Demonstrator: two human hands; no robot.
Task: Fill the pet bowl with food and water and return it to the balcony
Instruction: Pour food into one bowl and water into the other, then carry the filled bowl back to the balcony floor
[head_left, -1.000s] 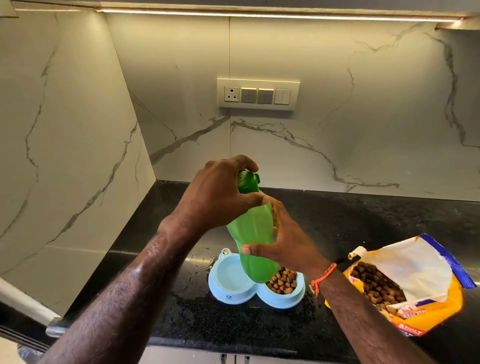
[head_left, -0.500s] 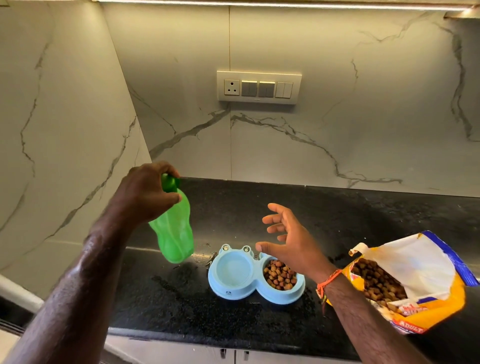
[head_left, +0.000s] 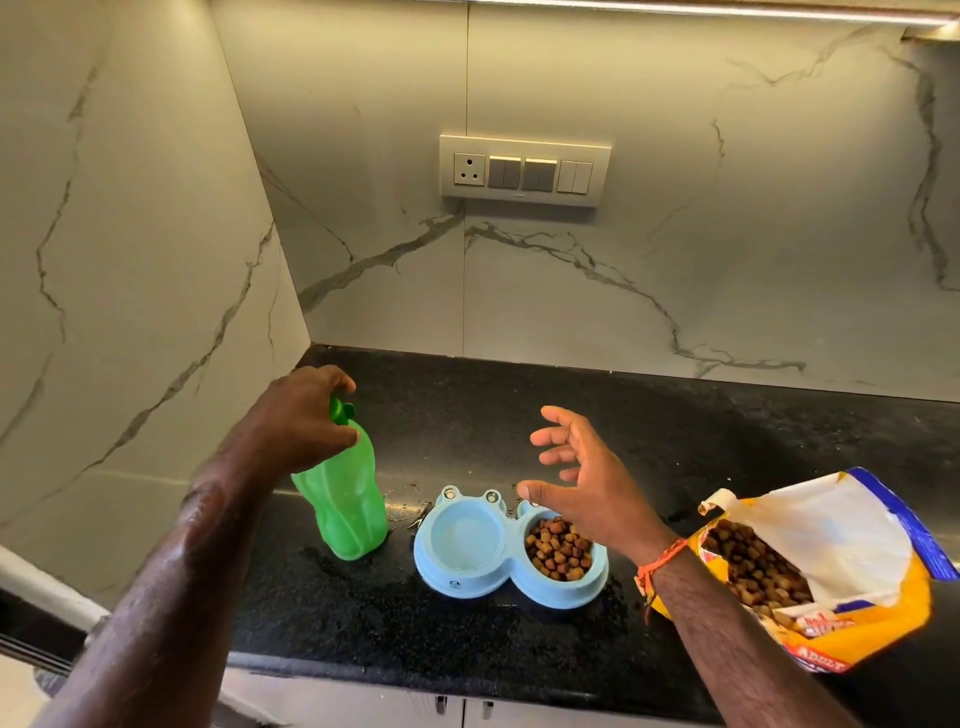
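The green bottle (head_left: 343, 499) stands on the black bench (head_left: 675, 436) leaning a little, its base close to the bench's left stretch, and the left hand (head_left: 301, 421) grips it around the neck and cap. If that hand lets go before the base sits flat, the bottle may tip toward 3 o'clock and knock the pet bowl (head_left: 511, 551), which sits just beside it. I cannot tell whether the cap is sealed; if it is loose, a fall would spill water over the bench. Wet patches already show around the bowl, so the bowl could slide when it is lifted, and its left well, which looks to hold water, might slop into the kibble (head_left: 558, 548) in the right well. The open food bag (head_left: 810, 577) lies on its side at 3 o'clock of the bowl, mouth facing the bowl; a brush from the right forearm could scatter pellets.

The bowl rests on the bench between the two hands. The left hand is at about 10 o'clock from it, well up on the bottle. The right hand (head_left: 587, 478) hovers above the bowl's right well, fingers spread and holding nothing, apart from the bowl's rim.
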